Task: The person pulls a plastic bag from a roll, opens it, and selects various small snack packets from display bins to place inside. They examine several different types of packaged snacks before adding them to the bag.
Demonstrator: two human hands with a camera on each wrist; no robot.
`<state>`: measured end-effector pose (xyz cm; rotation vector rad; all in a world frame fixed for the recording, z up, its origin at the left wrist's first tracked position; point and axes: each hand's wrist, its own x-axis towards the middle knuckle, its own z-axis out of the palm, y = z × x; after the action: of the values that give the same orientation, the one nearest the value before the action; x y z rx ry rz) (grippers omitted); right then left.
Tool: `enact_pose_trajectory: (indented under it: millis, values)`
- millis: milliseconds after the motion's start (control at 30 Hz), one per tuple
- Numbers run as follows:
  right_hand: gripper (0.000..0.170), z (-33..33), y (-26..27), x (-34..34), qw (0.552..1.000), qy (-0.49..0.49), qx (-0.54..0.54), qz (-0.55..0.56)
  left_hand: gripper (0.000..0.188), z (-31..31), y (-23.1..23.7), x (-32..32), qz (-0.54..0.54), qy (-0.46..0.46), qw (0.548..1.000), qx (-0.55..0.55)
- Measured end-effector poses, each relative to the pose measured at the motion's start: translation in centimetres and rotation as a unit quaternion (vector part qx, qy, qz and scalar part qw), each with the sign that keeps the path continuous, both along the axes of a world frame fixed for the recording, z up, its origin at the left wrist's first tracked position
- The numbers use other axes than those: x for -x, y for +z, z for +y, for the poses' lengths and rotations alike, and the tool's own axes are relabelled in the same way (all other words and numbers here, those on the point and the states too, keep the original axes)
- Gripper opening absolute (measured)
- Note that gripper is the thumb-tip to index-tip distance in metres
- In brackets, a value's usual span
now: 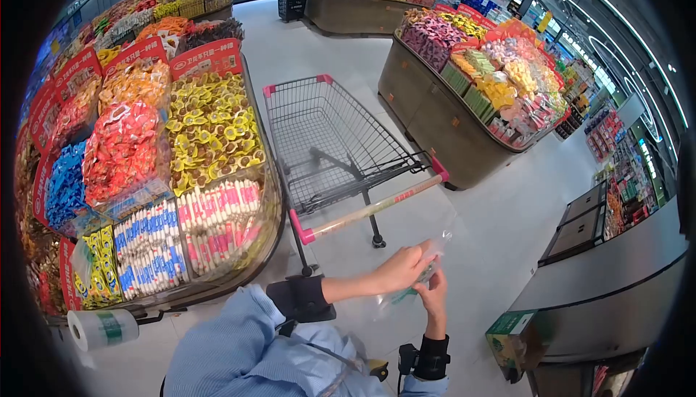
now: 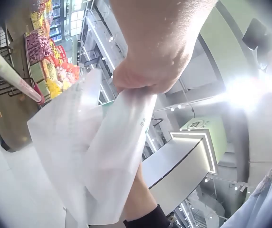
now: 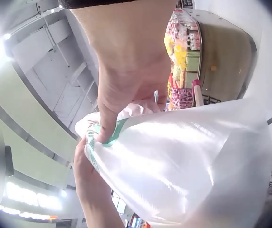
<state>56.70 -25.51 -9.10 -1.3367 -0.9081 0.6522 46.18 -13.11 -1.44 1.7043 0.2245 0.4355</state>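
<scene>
Translucent plastic bag with green print (image 3: 183, 161): held up in front of the person, between both hands, just beyond the blue sleeves. Left hand (image 1: 403, 269): clenched on the bag's gathered edge, back of hand toward the left wrist camera, fingertips hidden. Right hand (image 1: 433, 292): grasping the bag, thumb pressed on the plastic by the green print; other fingertips mostly hidden. Bag hangs loose below the left fist in the left wrist view.

Black wire shopping cart with pink corner caps (image 1: 319, 132) stands ahead, handle toward the person, between two candy bins. Brown-sided bin of wrapped sweets (image 1: 435, 110) on its right; clear-walled bin of yellow, red, blue and white packets (image 1: 272, 230) on its left. White plastic roll with green print (image 1: 105, 329) sits at that bin's near corner. Black basket (image 1: 291, 2) on the floor, far end.
</scene>
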Motion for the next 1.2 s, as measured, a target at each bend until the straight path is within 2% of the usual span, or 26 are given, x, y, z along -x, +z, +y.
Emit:
enact_pose_trajectory:
  millis: [133, 167, 267, 333, 433, 567, 667, 767, 867, 933, 1033, 1167, 1200]
  values:
    - [0.042, 0.8, 0.6, -8.0, 0.997, -0.058, 0.056, 0.017, 0.017, 2.9, 2.7, -9.8, -0.140, 0.006, 0.990, -0.014]
    - [0.027, 1.4, 1.5, -9.7, 0.996, -0.067, 0.048, 0.018, 0.016, 3.8, 3.3, -12.0, -0.119, -0.007, 0.992, -0.026]
    - [0.018, 3.1, 1.2, -16.2, 0.996, -0.072, 0.060, 0.003, 0.015, 6.2, 4.9, -18.1, -0.088, -0.023, 0.994, -0.066]
    - [0.015, 5.1, 2.1, -20.0, 0.995, -0.083, 0.054, -0.012, 0.015, 7.5, 5.1, -22.2, -0.107, -0.005, 0.990, -0.096]
    - [0.015, 8.1, 2.1, -27.0, 0.996, -0.069, 0.030, -0.044, 0.015, 9.0, 5.4, -28.2, -0.172, 0.050, 0.981, -0.076]
    - [0.016, 12.2, 2.9, -37.2, 0.985, -0.025, -0.043, -0.165, 0.017, 14.3, 5.1, -36.7, -0.155, 0.140, 0.977, -0.044]
    - [0.012, 15.4, 4.6, -43.0, 0.982, -0.008, -0.038, -0.187, 0.018, 17.8, 4.0, -41.1, -0.098, 0.195, 0.976, -0.017]
    - [0.007, 18.5, 4.4, -47.7, 0.994, 0.043, -0.004, -0.102, 0.019, 21.2, 1.9, -44.3, -0.058, 0.246, 0.968, 0.011]
    - [0.008, 21.6, 2.7, -51.8, 0.983, 0.074, 0.113, -0.125, 0.021, 23.6, 0.2, -46.5, -0.029, 0.282, 0.958, 0.046]
    - [0.009, 24.5, 1.4, -53.4, 0.986, 0.095, 0.098, -0.095, 0.022, 25.6, -1.0, -47.3, -0.019, 0.292, 0.952, 0.093]
    - [0.009, 29.4, 0.3, -55.0, 0.989, 0.114, 0.080, -0.050, 0.023, 28.4, -2.2, -48.4, -0.011, 0.309, 0.945, 0.107]
    - [0.007, 36.7, 0.8, -56.7, 0.980, 0.178, 0.088, 0.015, 0.025, 34.3, -4.9, -48.9, 0.020, 0.380, 0.923, 0.059]
    - [0.008, 38.9, 0.4, -57.6, 0.972, 0.213, 0.100, -0.015, 0.025, 36.1, -5.2, -48.6, 0.034, 0.400, 0.914, 0.053]
